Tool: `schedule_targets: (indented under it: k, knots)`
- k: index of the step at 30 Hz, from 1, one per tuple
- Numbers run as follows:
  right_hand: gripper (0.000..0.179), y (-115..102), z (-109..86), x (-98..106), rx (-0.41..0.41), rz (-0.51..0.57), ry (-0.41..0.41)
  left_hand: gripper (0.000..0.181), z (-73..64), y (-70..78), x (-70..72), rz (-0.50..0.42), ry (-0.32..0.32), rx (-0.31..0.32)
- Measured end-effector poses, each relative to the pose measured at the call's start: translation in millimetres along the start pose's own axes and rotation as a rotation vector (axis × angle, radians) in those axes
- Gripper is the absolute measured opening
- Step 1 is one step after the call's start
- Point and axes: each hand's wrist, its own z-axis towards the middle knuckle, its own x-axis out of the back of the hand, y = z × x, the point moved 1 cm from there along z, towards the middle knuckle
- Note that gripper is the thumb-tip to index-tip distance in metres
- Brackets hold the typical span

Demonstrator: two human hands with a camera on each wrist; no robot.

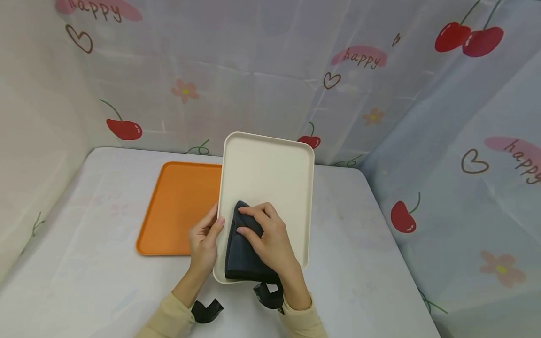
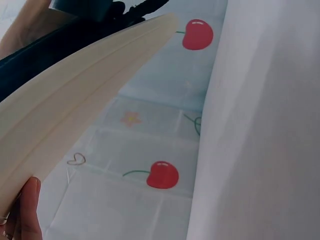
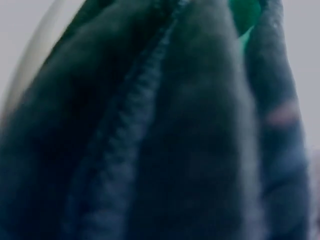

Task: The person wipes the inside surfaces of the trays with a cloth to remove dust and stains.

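Observation:
A cream rectangular tray (image 1: 270,173) is held up tilted above the table, its inner face toward the head camera. My left hand (image 1: 204,244) grips its left long edge, thumb on the rim; in the left wrist view the fingers (image 2: 31,210) touch the tray's outer side. Against the tray's lower part lies a folded dark blue-grey cloth (image 1: 245,258). My right hand (image 1: 274,237) holds this cloth from above, thumb and fingers curled on its upper part. Dark folds of the cloth (image 3: 195,130) fill most of the right wrist view, blurred.
An orange tray (image 1: 181,206) lies flat on the white-covered table (image 1: 351,263), partly hidden behind the cream tray. A printed curtain (image 1: 253,94) with cherries and hearts hangs at the back and right. Black wrist devices (image 1: 207,311) sit by both cuffs.

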Motion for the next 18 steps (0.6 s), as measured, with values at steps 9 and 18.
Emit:
schedule_targets:
  k: [9, 18]
  knots:
    - [0.036, -17.8, 2.3, -10.5, 0.049, -0.024, -0.049, 0.041, -0.4, 1.7, -0.6, -0.054, -0.029, -0.007]
    - [0.036, -20.3, 2.3, -9.7, 0.008, -0.045, -0.051, 0.041, -0.4, 0.0, -0.7, -0.055, -0.028, -0.013]
